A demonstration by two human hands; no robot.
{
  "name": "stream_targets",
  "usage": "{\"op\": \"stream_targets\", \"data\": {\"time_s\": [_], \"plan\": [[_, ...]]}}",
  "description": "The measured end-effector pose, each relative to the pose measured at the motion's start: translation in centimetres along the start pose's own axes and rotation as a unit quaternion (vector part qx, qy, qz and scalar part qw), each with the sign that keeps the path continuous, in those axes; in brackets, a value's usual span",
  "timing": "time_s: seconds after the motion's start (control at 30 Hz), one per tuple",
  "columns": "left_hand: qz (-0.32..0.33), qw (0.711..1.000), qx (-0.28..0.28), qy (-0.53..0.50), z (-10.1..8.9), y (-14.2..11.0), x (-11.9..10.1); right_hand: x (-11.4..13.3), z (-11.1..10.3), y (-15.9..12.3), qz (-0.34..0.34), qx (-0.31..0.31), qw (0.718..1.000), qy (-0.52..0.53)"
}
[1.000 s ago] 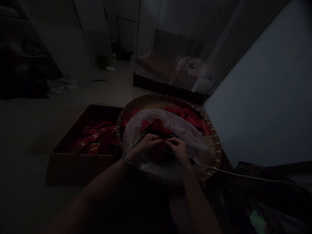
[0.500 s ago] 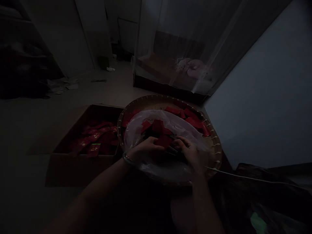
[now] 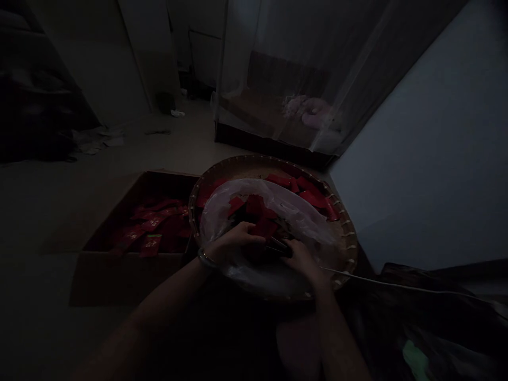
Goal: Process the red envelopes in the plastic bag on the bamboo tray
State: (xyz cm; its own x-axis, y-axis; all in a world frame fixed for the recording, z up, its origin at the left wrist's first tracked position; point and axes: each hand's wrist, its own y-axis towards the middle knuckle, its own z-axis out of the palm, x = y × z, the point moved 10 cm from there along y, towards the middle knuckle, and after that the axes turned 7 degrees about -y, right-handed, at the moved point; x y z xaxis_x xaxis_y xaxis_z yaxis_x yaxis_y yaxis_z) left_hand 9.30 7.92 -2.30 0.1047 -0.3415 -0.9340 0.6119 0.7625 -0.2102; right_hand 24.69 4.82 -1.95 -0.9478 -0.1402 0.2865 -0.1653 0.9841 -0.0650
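Note:
In the head view my left hand (image 3: 234, 238) pinches a small red packet (image 3: 265, 228) between thumb and fingers, over an open clear plastic bag (image 3: 216, 198). My right hand (image 3: 300, 257) is closed around a dark corded tool (image 3: 281, 245) with pale, shiny edges, right beside the packet. Its exact kind is too dark to make out. A white cord (image 3: 373, 279) runs from under the right wrist off to the right. More red packets (image 3: 254, 205) lie in the bag, which sits in a round woven bamboo tray (image 3: 348, 227).
Left of the tray stands an open cardboard box (image 3: 119, 275) holding many red packets with gold print (image 3: 151, 225). Other red packets (image 3: 313, 198) lie along the tray's far right side. A netted bed (image 3: 273, 140) is behind, and a pale wall (image 3: 428, 159) rises at the right. The room is dim.
My hands were fingertip to fingertip at the red packet. The right hand has drawn away to the right, then come down onto the dark corded tool. The left hand keeps the packet.

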Motion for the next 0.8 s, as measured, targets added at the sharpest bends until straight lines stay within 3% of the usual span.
{"op": "stream_targets", "data": {"time_s": [0.1, 0.2, 0.3, 0.47, 0.57, 0.7, 0.8], "plan": [[-0.001, 1.0, 0.004, -0.008, 0.0, 0.1, 0.1, -1.2, -1.9, -0.2, 0.024, -0.057, 0.996, 0.064], [-0.002, 1.0, -0.001, -0.003, 0.0, 0.0, 0.1, -3.7, -4.9, -1.4, 0.102, -0.141, 0.973, 0.154], [-0.005, 1.0, -0.005, 0.007, 0.2, -0.3, -0.1, -3.7, -6.8, -2.2, 0.118, -0.151, 0.957, 0.217], [-0.024, 0.999, 0.024, 0.003, 2.0, -0.9, 0.0, 0.1, -6.5, -1.5, 0.086, -0.083, 0.967, 0.224], [-0.023, 0.998, 0.049, 0.011, 3.2, -1.2, -0.1, 1.5, -6.1, -0.9, 0.08, -0.085, 0.972, 0.206], [-0.015, 0.998, 0.039, 0.051, 3.2, -1.0, -0.3, 1.6, -6.5, -0.9, 0.082, -0.122, 0.966, 0.213], [-0.033, 0.995, 0.066, 0.07, 3.2, -1.0, 0.5, 0.8, -7.1, -1.2, 0.097, -0.144, 0.961, 0.216]]}}
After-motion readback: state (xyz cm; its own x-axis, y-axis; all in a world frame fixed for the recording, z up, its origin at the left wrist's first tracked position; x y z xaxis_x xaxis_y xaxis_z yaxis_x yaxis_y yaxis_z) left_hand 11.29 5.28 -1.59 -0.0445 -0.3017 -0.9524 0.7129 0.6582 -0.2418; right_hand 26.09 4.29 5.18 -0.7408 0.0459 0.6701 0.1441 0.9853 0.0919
